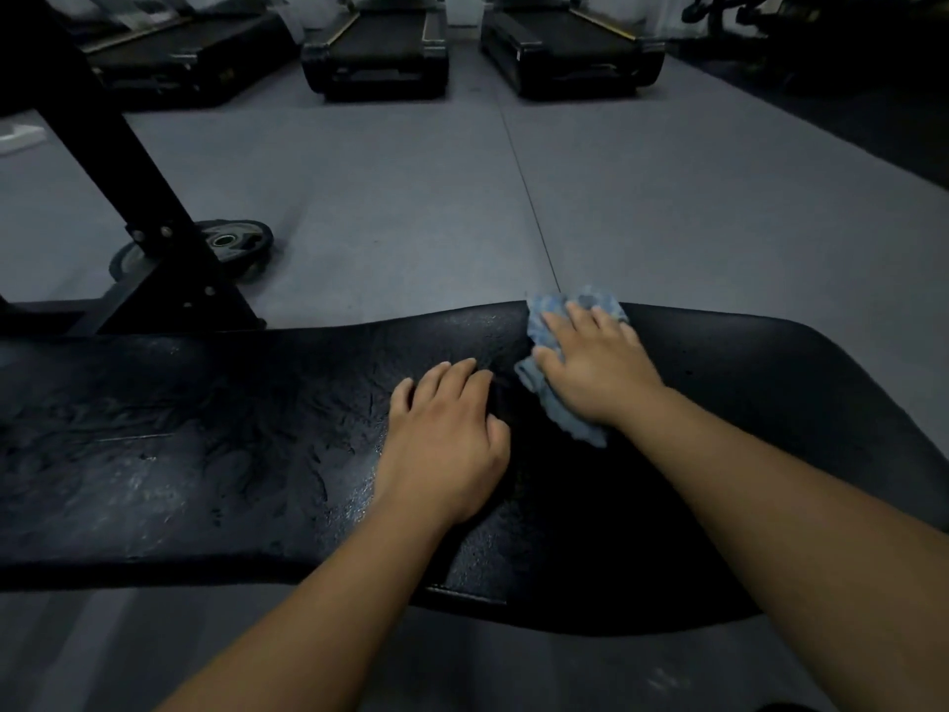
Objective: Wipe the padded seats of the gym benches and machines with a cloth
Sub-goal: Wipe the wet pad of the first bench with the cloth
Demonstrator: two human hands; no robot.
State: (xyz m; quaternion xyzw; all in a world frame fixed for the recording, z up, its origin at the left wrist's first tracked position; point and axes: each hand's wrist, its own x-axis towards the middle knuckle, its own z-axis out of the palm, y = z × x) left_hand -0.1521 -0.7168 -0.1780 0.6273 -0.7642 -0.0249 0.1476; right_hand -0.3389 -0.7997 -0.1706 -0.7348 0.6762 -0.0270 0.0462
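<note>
Room: dim gym with a grey rubber-tiled floor (359, 187), three black treadmills (377, 48) lined up along the far side.
Bench: long black padded bench seat (179, 454) running across the view. The surface looks cracked and worn, with damp-looking streaks and speckles on the left stretch.
Rack: black steel rack upright (128, 197) bolted to its foot, just behind the bench on the left.
Plate: dark round weight plate (231, 241) lying flat on the floor next to that foot.
Left hand: left hand (447, 444) rests palm down on the pad near the middle, fingers gently bent, holding nothing. Looks like it's just bracing.
Right hand: right hand (598, 367) sits on top of the cloth with fingers spread and mostly straight, pressing it down rather than gripping it.
Cloth: crumpled pale blue cloth (572, 421) is on the far edge of the pad, under the right palm, a bit of it poking past the fingertips.
How I'd do this bit: keep the palm flat so the whole cloth stays in contact, use overlapping passes along the pad, and go easy over the cracked patches so the cloth doesn't snag. My guess is the speckled left end needs the most attention.
</note>
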